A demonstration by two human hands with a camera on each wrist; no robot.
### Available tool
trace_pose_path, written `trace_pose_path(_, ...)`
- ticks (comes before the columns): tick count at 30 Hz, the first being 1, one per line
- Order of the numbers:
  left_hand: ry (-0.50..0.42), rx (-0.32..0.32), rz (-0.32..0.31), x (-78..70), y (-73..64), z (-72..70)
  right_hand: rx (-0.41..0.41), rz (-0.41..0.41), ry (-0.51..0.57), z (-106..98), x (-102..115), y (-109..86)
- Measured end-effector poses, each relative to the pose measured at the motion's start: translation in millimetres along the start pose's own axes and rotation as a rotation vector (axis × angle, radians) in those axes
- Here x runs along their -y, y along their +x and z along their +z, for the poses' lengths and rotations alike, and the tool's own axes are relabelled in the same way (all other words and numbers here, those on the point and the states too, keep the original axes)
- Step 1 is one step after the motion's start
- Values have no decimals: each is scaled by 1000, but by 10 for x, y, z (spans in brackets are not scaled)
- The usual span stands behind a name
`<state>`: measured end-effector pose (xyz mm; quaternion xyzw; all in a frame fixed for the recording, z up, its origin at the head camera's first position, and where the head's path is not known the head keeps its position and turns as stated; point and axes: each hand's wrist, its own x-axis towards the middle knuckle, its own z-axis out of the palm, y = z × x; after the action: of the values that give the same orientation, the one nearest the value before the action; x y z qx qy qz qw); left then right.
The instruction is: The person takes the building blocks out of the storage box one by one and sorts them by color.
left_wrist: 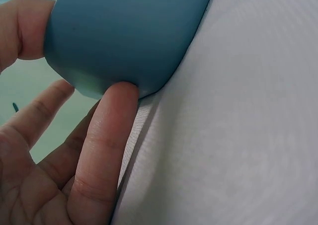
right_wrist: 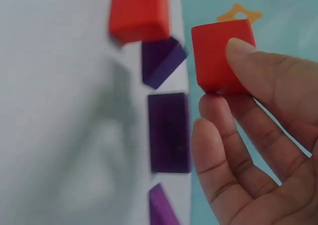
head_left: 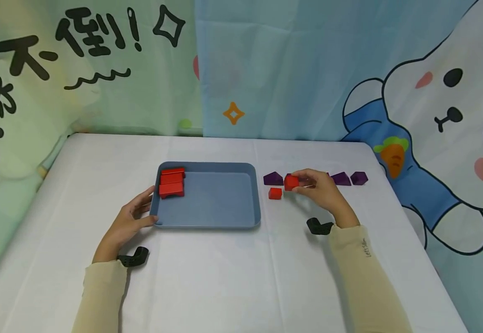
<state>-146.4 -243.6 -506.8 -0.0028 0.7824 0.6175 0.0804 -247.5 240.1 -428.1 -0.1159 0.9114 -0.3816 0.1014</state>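
My left hand holds the left end of a blue-grey tray, thumb at its near corner. The left wrist view shows fingers against the tray's outer wall. Red blocks lie inside the tray along its left side; the nearest has a notch underneath. To the right of the tray, my right hand pinches a red block between thumb and fingers, lifted above the table. Another red block sits on the table just left of it.
Purple blocks form a row behind the right hand, including a slanted one at the left and a faceted one at the right end. A white cloth covers the table. A printed curtain hangs behind it.
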Motion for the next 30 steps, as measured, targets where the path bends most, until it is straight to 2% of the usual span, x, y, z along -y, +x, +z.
trace_pose_path(7,-8,-1,-5,1,4,-11,40,80,1,63,-190,19)
trace_pose_path(15,-6,-3,-11,-1,14,-4,45,90,0,113,-313,43)
trace_pose_path(19,-4,-2,-11,-7,8,-10,19,101,-42,62,-228,-5)
trace_pose_path(24,-1,0,-8,5,8,-19,-126,63,-96,76,-3,-106)
trace_pose_path(27,-8,2,-1,5,10,-16,-193,21,-57,145,151,-144)
trace_pose_path(30,-13,6,9,0,13,-11,-212,-21,-6,251,297,-140)
